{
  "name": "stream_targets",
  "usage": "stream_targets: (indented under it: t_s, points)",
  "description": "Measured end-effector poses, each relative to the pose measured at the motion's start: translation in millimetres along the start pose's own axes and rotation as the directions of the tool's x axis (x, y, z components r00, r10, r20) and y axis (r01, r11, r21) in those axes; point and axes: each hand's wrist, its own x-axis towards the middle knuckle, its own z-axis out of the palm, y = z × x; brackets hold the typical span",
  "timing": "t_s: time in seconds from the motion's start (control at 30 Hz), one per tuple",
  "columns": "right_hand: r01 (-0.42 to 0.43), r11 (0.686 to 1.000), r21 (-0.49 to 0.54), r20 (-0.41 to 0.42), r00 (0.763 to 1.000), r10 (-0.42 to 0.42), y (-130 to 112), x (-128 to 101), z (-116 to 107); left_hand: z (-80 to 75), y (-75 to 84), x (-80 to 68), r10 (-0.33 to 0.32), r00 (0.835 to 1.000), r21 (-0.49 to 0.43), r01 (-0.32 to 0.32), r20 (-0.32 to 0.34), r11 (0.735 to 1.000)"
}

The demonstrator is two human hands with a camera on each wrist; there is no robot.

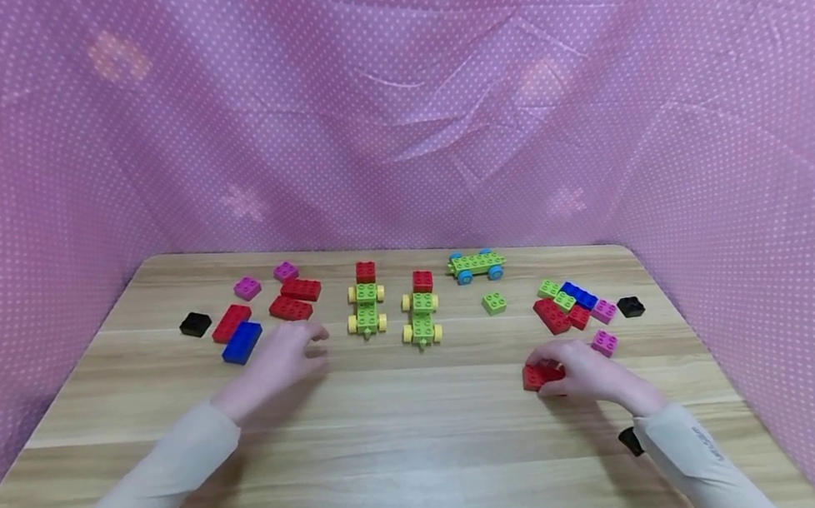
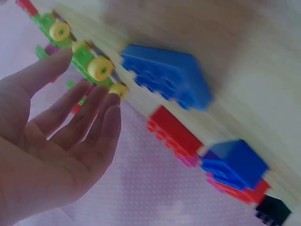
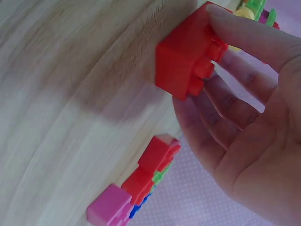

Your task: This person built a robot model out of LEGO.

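Observation:
My right hand (image 1: 583, 370) holds a red brick (image 3: 181, 56) on the wooden table, thumb on one side and fingers on the other; its studs face the palm in the right wrist view. My left hand (image 1: 280, 362) hovers with loosely bent fingers and nothing in them. Near it in the left wrist view lies a blue brick (image 2: 164, 77), hidden by the hand in the head view. Ahead and to its right stand two green wheeled bases (image 1: 368, 319) (image 1: 423, 328) with yellow wheels. Red bricks (image 1: 365, 272) (image 1: 422, 281) are at their far ends.
Another blue brick (image 1: 241, 342), red bricks (image 1: 232, 323), pink bricks (image 1: 247, 288) and a black brick (image 1: 195, 324) lie left. A blue-wheeled green base (image 1: 477, 264) stands at the back. Mixed bricks (image 1: 552, 315) cluster right. A black piece (image 1: 631, 440) lies by the right sleeve.

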Motion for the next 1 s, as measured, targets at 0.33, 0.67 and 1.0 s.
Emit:
stream_targets:
  t_s: [0.33,0.67,1.0]
  points:
    - [0.012,1.000,0.007,-0.026,1.000,-0.012,-2.1,1.2,4.4,-4.6,-25.1,-15.6,-0.056,0.998,0.087,0.054,0.016,0.995]
    - [0.017,1.000,-0.017,-0.033,0.999,-0.018,-4.5,3.9,4.8,0.7,-31.0,-13.6,-0.052,0.998,0.128,0.049,0.022,0.991]
    - [0.046,0.999,-0.001,-0.042,0.998,-0.046,-14.1,15.9,12.2,16.9,-12.5,-5.3,0.055,0.997,0.092,-0.059,0.054,0.994]
